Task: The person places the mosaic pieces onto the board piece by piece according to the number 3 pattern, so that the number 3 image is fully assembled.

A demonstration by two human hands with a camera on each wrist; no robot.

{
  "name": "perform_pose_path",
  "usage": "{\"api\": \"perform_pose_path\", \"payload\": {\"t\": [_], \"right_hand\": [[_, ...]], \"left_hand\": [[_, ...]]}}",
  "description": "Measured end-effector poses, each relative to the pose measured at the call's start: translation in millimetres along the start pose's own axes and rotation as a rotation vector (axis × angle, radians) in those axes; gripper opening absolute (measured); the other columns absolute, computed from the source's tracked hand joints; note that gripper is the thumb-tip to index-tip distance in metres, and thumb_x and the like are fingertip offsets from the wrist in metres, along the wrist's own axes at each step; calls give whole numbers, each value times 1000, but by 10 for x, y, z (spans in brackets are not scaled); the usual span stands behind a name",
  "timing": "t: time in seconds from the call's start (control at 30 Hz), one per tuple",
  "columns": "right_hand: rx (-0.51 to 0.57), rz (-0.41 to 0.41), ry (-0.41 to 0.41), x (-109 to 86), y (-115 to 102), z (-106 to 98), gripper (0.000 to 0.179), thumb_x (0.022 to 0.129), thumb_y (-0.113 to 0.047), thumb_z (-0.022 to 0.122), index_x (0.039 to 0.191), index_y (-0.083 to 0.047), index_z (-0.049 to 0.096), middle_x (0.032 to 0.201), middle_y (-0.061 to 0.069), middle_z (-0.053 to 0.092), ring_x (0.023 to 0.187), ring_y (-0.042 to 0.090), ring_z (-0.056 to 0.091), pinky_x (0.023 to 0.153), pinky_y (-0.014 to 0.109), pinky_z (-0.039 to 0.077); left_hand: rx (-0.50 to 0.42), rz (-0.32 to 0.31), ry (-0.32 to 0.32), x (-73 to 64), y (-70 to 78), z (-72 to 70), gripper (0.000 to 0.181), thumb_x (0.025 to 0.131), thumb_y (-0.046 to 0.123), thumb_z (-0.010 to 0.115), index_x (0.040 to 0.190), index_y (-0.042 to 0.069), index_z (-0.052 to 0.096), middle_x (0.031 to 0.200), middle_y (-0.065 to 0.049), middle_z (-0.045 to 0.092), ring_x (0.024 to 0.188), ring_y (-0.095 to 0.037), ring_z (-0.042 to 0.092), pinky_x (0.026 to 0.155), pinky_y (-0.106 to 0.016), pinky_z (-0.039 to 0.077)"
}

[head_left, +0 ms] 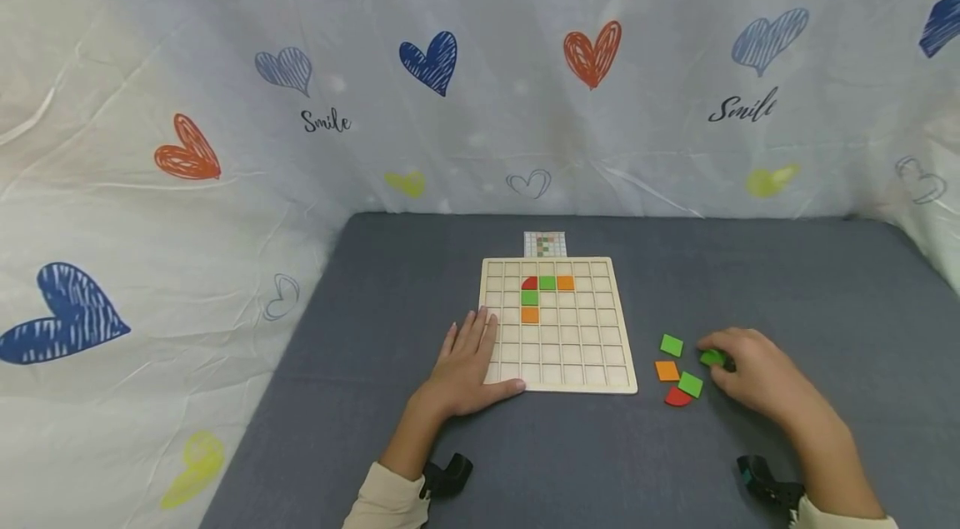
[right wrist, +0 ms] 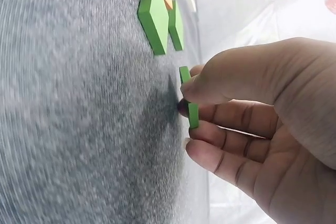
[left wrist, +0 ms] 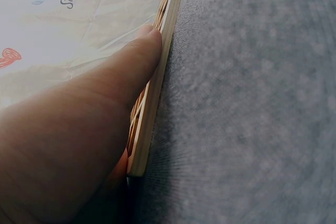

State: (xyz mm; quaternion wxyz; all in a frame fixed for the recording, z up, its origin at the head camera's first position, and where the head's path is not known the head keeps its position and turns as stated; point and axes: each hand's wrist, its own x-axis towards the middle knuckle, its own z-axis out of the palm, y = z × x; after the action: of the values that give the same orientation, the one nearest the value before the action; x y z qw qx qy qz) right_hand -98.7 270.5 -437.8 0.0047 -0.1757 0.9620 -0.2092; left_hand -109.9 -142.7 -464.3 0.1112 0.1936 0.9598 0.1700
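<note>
My left hand [head_left: 467,372] rests on the lower left corner of a wooden grid board [head_left: 589,334], fingers straight on its left edge and thumb along the front edge. In the left wrist view, the thumb [left wrist: 123,72] lies against the board's rim [left wrist: 149,114]. On the board sit a red quarter-round tile [head_left: 529,283], two green squares and two orange squares. My right hand [head_left: 765,375] pinches a green square tile [head_left: 712,357] between thumb and fingers, right of the loose pieces. The right wrist view shows that green tile [right wrist: 193,115] tilted on edge, partly hidden by the thumb.
Between the board and my right hand lie two loose green tiles [head_left: 671,345], an orange tile [head_left: 666,371] and a red rounded tile [head_left: 677,397]. A small pattern card [head_left: 545,243] touches the board's far edge. Grey cloth [head_left: 405,279] covers the table; a printed curtain hangs behind.
</note>
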Motion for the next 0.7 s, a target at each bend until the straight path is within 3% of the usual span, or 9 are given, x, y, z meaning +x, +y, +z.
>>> {"api": "perform_pose_path", "payload": {"t": [0.7], "right_hand": [[6,-67,18,156,-224,-11,22,80,-1,75,103,1,74,101,15,71,96,39,64,83,58,49]], "left_hand": [[-14,-2,14,-9,6,2,107,88,72,55,161,5,13,168,-11,4,153,-27,0,119,-53,1]]}}
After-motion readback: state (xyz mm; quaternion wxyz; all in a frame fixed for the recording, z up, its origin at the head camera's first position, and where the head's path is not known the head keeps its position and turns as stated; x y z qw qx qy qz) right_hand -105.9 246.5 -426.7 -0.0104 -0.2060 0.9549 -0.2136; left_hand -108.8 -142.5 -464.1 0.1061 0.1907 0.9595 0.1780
